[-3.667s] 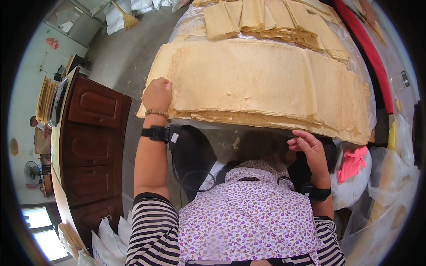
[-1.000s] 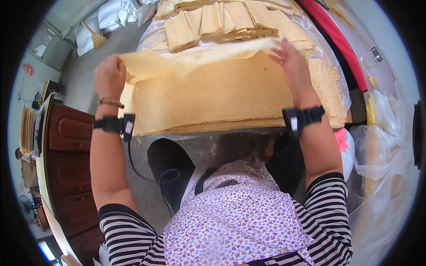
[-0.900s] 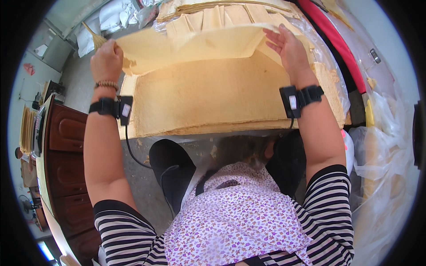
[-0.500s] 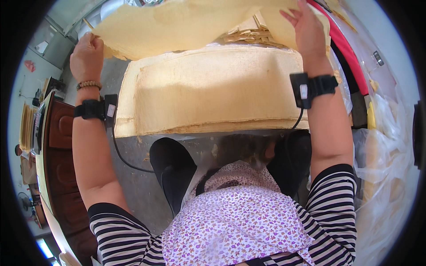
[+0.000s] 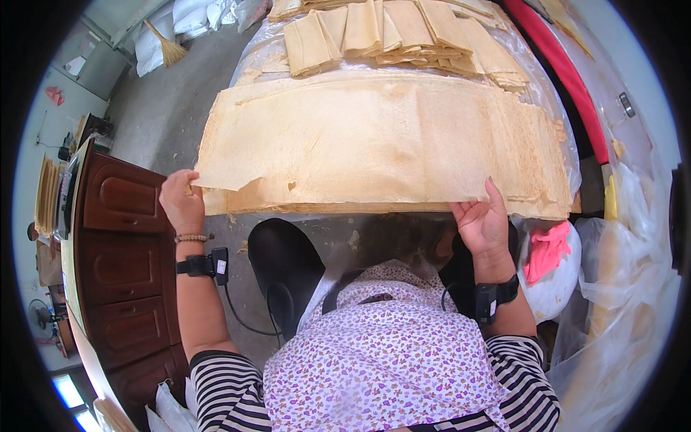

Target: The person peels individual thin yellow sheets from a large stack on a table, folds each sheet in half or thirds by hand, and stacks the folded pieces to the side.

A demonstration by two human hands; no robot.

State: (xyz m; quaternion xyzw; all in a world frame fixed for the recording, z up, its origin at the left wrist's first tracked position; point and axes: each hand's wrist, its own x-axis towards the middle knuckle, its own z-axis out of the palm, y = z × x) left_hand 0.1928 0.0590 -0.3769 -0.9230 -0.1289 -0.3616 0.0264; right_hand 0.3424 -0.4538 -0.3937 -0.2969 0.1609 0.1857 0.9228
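A broad desk [image 5: 252,57] covered in clear plastic stood in front of the person, and a dark reddish-brown wooden cabinet [image 5: 129,194] with panelled doors stood to the left. On the near part of the desk lay a stack of wide, thin, pale-tan rectangular sheets [image 5: 551,183] with rough edges, its long side facing the person. The top sheet [image 5: 345,137], likewise pale tan, lay across the stack, with a ragged notch in its near edge toward the left. Beyond it, a row of smaller tan sheets folded into flat strips [image 5: 407,32] overlapped. Past the right end of the stack, a bright pink cloth [image 5: 548,252] lay on a rounded white bundle [image 5: 554,288].

The left hand [image 5: 181,200] pinched the top sheet's near left corner, raising it slightly. The right hand [image 5: 481,219] was palm up, thumb spread from the fingers, fingertips at the sheet's near edge; whether they pressed it could not be told. A brown beaded bracelet [image 5: 190,237] circled the left wrist.
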